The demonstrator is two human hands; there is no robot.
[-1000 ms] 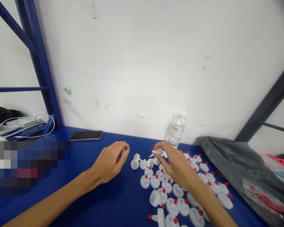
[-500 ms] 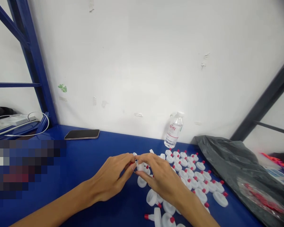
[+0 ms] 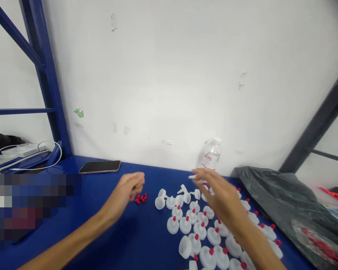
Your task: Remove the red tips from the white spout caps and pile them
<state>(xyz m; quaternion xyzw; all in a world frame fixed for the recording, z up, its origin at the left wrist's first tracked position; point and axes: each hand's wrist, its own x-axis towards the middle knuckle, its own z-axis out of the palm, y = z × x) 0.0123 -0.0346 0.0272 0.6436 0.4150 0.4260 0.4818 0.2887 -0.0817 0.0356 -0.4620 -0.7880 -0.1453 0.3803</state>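
Observation:
Many white plastic caps (image 3: 186, 224), most with a small red tip, lie spread over the blue table (image 3: 107, 232). A little heap of loose red tips (image 3: 141, 198) lies to their left. My left hand (image 3: 126, 190) hovers just left of that heap with its fingers curled in; whether they hold anything is hidden. My right hand (image 3: 218, 193) is raised over the far end of the caps, blurred, and pinches a white cap (image 3: 192, 176) at its fingertips. A few caps without red tips (image 3: 160, 202) lie between the two hands.
A black phone (image 3: 100, 166) lies flat near the wall. A water bottle (image 3: 211, 156) stands by the wall behind the caps. A dark plastic bag (image 3: 281, 198) covers the table's right side. Blue shelf posts (image 3: 52, 93) and white cables (image 3: 30, 153) are on the left.
Half a second ago both hands met over the caps. They have since parted: the left moved left to the red tips, the right moved right and up with a white cap.

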